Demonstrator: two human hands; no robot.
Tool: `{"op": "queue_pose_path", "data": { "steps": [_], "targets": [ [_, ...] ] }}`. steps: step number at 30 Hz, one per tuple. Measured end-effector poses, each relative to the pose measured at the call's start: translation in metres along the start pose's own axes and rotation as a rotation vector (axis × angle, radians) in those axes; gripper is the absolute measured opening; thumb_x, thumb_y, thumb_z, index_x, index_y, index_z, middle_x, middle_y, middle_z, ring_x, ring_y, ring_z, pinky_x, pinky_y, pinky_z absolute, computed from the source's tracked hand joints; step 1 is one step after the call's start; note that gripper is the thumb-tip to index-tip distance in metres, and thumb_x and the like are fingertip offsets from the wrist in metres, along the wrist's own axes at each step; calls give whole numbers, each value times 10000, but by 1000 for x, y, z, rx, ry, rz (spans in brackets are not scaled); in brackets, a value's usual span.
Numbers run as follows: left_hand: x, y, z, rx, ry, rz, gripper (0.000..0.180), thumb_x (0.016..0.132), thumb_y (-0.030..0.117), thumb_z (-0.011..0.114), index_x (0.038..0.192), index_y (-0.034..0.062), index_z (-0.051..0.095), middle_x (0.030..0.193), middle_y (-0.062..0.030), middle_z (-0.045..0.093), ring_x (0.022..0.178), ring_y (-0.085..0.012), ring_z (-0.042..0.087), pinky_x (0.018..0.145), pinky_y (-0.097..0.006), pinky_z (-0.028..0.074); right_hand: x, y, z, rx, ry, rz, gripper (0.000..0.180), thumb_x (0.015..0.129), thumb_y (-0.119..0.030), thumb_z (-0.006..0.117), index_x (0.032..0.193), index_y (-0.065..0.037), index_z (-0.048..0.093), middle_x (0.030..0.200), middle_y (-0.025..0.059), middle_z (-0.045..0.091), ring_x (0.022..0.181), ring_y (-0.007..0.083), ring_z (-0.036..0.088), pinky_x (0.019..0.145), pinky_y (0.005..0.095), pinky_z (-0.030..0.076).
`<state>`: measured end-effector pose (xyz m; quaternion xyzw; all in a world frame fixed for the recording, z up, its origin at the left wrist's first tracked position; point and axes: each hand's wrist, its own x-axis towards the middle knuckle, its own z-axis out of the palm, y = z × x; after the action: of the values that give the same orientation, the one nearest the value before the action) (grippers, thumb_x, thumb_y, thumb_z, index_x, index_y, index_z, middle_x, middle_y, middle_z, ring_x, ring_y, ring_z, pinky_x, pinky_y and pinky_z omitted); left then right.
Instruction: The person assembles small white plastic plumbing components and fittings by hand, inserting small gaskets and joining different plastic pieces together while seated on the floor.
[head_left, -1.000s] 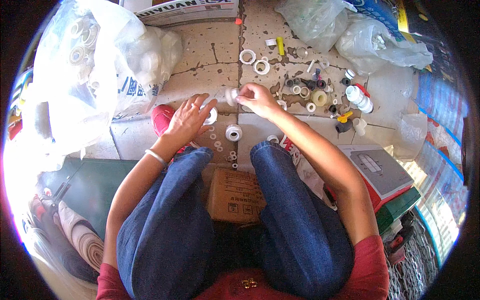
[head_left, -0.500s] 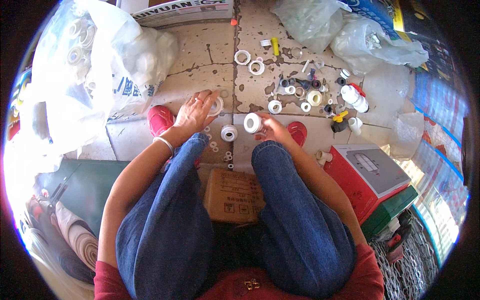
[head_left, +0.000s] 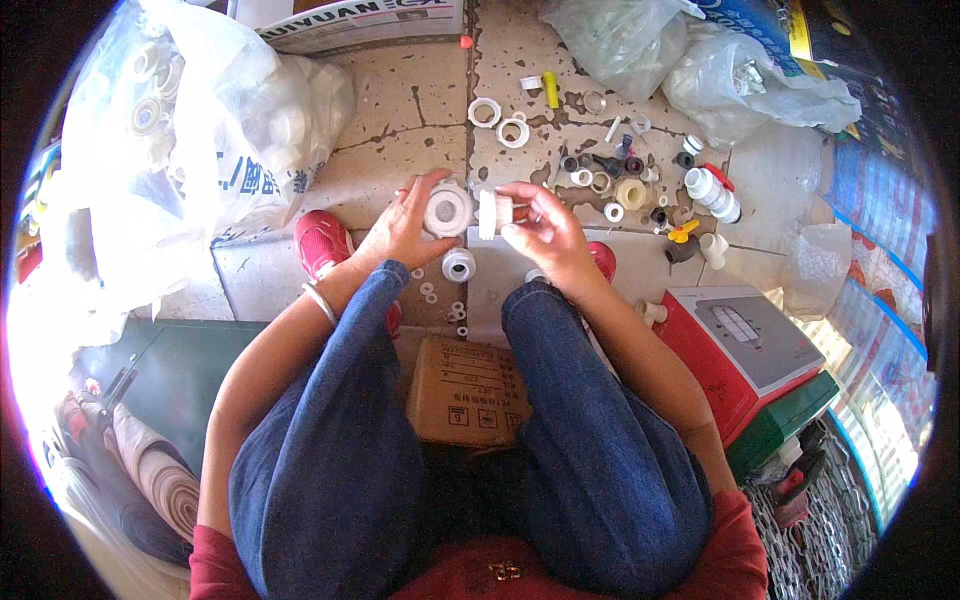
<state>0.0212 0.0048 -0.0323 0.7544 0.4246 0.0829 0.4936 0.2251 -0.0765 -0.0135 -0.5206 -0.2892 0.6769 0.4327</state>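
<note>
Left hand grips a white ring-shaped fitting at its rim, thumb and fingers curved apart around it. Right hand pinches a white collared fitting edge-on, just beside the first, over the floor between the shoes. Sound handling, in my judgement, means gripping outer rims only, leaving openings unobstructed, and squaring the two axes (at present they differ). Surface: pale tiled floor, stained and chipped. Room: cluttered; plastic bag of fittings at left, red-and-grey box at right.
</note>
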Motion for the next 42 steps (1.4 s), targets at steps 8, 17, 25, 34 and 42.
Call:
{"op": "queue_pose_path", "data": {
  "steps": [8, 17, 25, 34, 42],
  "targets": [
    [-1, 25, -24, 46, 27, 242, 739, 594, 315, 816, 1173, 50, 441, 1074, -153, 537, 1005, -354, 533, 861, -413, 434, -3, -24, 19, -508, 62, -346, 446, 714, -23, 668, 1139, -20, 533, 1077, 122, 533, 891, 189, 559, 767, 279, 467],
    [-8, 22, -21, -165, -34, 194, 777, 598, 338, 829, 1198, 18, 454, 1098, -160, 542, 1026, -332, 539, 887, -382, 426, -4, -37, 26, -733, 12, -414, 494, 687, -28, 674, 1157, -41, 520, 1060, 132, 529, 943, 273, 568, 816, 340, 472],
    [-5, 21, -27, -182, -67, 270, 774, 598, 343, 828, 1199, 17, 464, 1107, -156, 542, 1050, -318, 534, 901, -381, 416, 0, -52, 21, -879, -68, -492, 470, 697, -93, 681, 1139, -68, 523, 1015, 126, 539, 903, 300, 585, 779, 365, 506],
    [-8, 32, -30, -150, -81, 236, 736, 613, 312, 815, 1190, 23, 461, 1130, -154, 524, 1067, -322, 517, 912, -383, 406, -9, -39, 24, -510, 19, -236, 391, 751, -119, 706, 1091, -15, 544, 913, 115, 605, 802, 191, 628, 716, 288, 511],
    [-10, 38, -26, -101, -38, 226, 716, 616, 232, 816, 1193, 24, 446, 1132, -140, 516, 1076, -310, 510, 927, -380, 400, -7, -35, 31, -397, 93, -69, 311, 809, -223, 687, 946, 27, 564, 760, 95, 639, 625, 118, 615, 565, 243, 498]
  ]
}}
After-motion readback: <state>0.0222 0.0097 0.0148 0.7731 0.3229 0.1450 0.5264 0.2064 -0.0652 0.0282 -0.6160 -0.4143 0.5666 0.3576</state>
